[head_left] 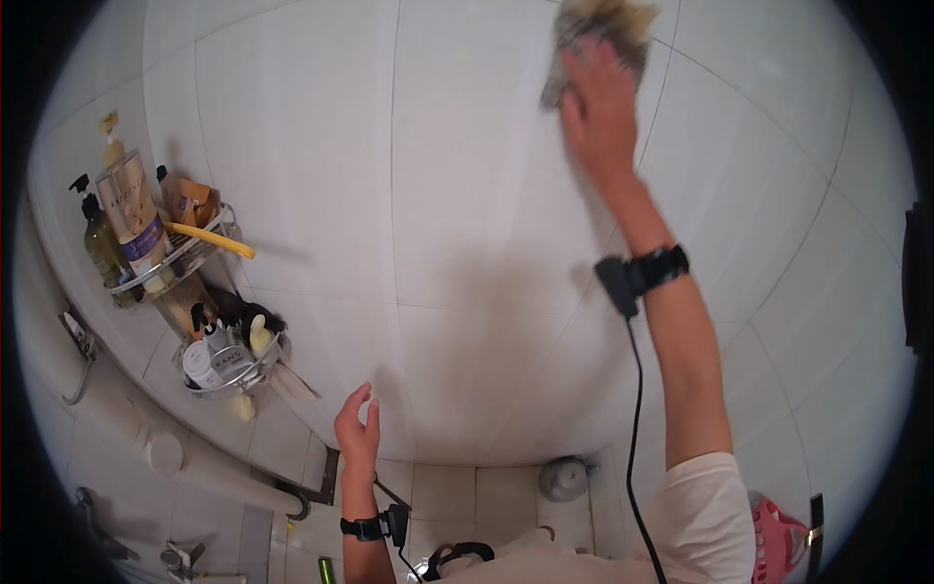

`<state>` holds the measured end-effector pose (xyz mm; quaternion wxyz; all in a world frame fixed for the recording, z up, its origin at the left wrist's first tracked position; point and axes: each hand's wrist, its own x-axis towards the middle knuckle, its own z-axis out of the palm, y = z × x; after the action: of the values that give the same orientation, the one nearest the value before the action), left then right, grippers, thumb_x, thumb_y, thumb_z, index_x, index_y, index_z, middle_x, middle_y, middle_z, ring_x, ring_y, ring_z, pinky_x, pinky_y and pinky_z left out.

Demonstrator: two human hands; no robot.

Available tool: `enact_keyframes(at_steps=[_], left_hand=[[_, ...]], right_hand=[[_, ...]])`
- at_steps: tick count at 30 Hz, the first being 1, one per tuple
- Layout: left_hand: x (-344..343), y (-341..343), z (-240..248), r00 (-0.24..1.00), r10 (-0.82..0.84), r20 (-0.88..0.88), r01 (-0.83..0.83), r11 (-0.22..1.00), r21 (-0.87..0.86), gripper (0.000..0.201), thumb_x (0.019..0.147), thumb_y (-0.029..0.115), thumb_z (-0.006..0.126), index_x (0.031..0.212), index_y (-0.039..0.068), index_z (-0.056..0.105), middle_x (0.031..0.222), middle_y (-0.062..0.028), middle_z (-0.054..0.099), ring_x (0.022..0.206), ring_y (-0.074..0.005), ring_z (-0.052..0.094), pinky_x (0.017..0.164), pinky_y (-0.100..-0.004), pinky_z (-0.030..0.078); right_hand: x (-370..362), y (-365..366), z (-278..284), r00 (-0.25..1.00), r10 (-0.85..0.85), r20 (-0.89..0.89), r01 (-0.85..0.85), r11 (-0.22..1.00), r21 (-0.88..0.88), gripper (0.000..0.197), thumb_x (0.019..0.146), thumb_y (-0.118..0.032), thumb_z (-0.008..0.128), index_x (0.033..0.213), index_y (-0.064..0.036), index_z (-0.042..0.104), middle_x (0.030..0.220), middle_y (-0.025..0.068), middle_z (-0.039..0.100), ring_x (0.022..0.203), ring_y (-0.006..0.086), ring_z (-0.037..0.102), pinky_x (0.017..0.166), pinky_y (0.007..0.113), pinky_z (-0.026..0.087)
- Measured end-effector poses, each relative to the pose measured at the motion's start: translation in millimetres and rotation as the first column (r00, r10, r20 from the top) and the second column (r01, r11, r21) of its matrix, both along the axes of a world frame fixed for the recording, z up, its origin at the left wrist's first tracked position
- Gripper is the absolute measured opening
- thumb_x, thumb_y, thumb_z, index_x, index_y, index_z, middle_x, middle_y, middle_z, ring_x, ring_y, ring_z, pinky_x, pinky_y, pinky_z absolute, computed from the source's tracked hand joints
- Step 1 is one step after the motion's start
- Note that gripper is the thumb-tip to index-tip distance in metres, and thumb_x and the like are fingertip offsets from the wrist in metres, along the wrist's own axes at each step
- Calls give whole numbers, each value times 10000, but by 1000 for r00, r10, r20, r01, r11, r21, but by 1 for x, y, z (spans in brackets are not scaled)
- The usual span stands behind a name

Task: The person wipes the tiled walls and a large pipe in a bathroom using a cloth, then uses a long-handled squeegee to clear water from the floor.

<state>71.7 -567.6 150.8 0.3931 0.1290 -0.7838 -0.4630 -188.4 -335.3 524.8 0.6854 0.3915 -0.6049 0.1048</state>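
Note:
High on the white tiled wall [477, 165], my right hand [603, 122] presses a crumpled grey-and-tan cloth [615, 19] flat against the tiles. Its fingers lie over the cloth, and the arm is stretched far up. Lower and to the left, my left hand [358, 433] hangs in the air near the wall with nothing in it. Its fingers are loosely bent, with the thumb apart. Each wrist wears a black strap with a small cabled device.
Two wire corner shelves hold bottles: the upper shelf [185, 268] has a pump bottle [134, 209] and a yellow handle [216, 238]; the lower one [238, 382] has jars. A white pipe [219, 477] runs lower left. A metal pot-like object [564, 479] stands below; a pink basket [775, 540] hangs right.

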Motion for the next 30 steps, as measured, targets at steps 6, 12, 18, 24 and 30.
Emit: enact_keyframes(at_steps=[6,12,18,24,30], left_hand=[[3,11,11,999,-16,-37,17,1000,14,293,830,45,598,1120,0,598,1013,-148,650,906,-223,629,819,-302,471],[5,15,10,999,-16,-51,17,1000,22,307,823,39,604,1126,-1,591,1029,-151,646,902,-229,633,813,-302,473],[16,23,16,999,-34,-19,34,999,-29,302,824,44,605,1123,-1,594,1032,-155,645,887,-237,638,812,-307,476],[29,11,18,1000,-11,-22,10,999,-52,287,835,56,596,1114,-12,600,1017,-159,649,883,-228,636,808,-308,475],[25,17,21,1000,-24,-15,24,999,-40,291,836,51,591,1121,-6,600,1017,-153,652,887,-213,633,816,-301,474]], right_hand=[[37,-3,-133,985,-2,172,-76,893,444,200,702,-51,572,892,-110,590,888,44,584,824,238,544,891,439,406],[43,-17,-47,984,-112,135,69,955,290,224,743,-70,574,965,-97,576,946,65,568,906,242,531,899,423,399],[41,-28,-83,994,-78,73,64,983,174,329,779,-86,586,1108,-83,570,1229,113,527,1118,276,482,885,456,378],[41,2,-242,911,119,395,-320,809,493,197,801,-85,551,985,-74,621,1024,100,587,1013,283,543,975,420,365],[20,54,-88,986,87,144,-109,982,156,143,768,-32,529,893,-69,586,878,93,583,859,285,531,803,441,383]])
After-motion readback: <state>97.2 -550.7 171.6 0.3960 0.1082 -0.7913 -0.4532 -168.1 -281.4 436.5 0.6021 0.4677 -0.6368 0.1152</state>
